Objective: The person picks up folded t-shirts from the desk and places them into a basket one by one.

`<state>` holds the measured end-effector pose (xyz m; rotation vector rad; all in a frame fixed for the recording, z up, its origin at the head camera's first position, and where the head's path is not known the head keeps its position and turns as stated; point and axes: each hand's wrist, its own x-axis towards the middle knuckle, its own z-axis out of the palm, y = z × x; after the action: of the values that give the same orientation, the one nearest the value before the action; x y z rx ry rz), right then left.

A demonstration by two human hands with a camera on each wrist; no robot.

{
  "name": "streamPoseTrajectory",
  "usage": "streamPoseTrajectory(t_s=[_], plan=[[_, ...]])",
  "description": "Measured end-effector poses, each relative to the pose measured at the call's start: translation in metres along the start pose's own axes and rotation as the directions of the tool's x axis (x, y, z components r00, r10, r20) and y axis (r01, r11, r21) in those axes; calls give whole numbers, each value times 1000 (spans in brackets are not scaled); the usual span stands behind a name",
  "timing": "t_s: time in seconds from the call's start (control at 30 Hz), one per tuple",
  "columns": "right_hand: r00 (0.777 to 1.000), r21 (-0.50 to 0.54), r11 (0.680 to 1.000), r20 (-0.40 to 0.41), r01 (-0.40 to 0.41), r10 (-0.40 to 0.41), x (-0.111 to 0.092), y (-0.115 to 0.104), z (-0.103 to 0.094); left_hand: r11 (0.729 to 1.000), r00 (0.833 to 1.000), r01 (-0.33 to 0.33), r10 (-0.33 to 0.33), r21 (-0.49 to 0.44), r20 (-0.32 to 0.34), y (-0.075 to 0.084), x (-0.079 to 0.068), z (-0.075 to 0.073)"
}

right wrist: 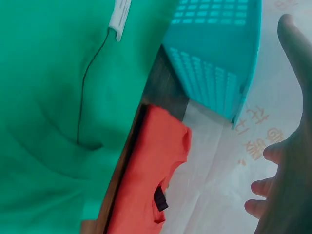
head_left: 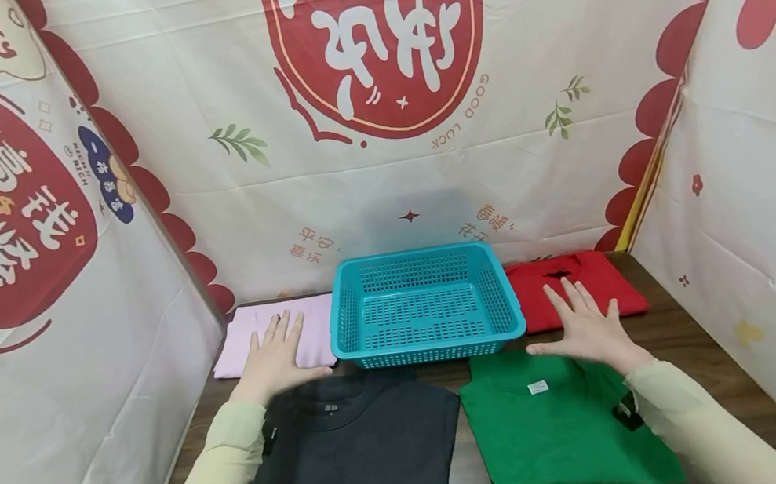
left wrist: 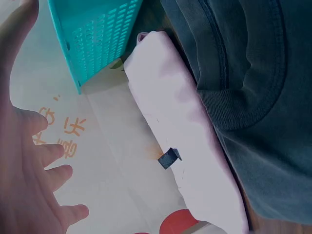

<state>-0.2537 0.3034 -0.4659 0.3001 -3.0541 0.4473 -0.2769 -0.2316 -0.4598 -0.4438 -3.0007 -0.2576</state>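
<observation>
your two sleeves (head_left: 227, 464) come in at the bottom of the head view, over a folded black shirt (head_left: 353, 451) on the left and a folded green shirt (head_left: 557, 429) on the right, both lying flat on the dark table (head_left: 721, 372). just past them the teal basket (head_left: 425, 301) sits in the middle with nothing in it, a folded pink shirt (head_left: 270, 337) on its left and a red shirt (head_left: 580, 285) on its right.

your left hand (head_left: 275, 356) is spread wide, fingers straight, holding nothing. it is above the pink shirt and the far edge of the black one; whether it touches the cloth can't be told. your right hand (head_left: 584, 324) is just as wide and also holds nothing, over the seam where the red shirt meets the top of the green one. the wrist views agree: on each, straight fingers (left wrist: 44, 156) are apart from the shirts.

this looks like the very start of the work: all four shirts are still outside the basket and neither hand has taken hold of one. to move on, you would probably need to bring a hand down onto one folded shirt, get fingers under an edge and the thumb on top, and lift it level so the fold keeps. pink and red lie nearest your hands, touching or nearly touching the basket walls.
</observation>
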Motion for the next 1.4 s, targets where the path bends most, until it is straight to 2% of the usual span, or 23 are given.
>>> streamPoseTrajectory(t_s=[0.3,0.57,0.77,0.93,1.2,1.4], plan=[[998,40,999,-58,11,-9,-6,-22,-6,999,999,14,-15,-45,-34,-4,-5,0],[982,55,995,-176,84,-73,-13,-42,-3,996,990,-33,22,-77,-136,-9,-13,-3],[975,150,983,-208,108,-75,-20,-61,1,992,987,-40,21,-117,-159,-12,-22,-5],[975,241,960,-200,143,-95,-28,-79,5,990,990,-3,-17,-138,-143,-15,-31,-6],[979,292,943,-165,161,-116,-39,-107,18,988,990,44,-63,-149,-130,-26,-47,-1],[991,395,910,-87,123,-97,-42,-122,36,983,988,95,-112,-160,-102,-34,-59,3]])
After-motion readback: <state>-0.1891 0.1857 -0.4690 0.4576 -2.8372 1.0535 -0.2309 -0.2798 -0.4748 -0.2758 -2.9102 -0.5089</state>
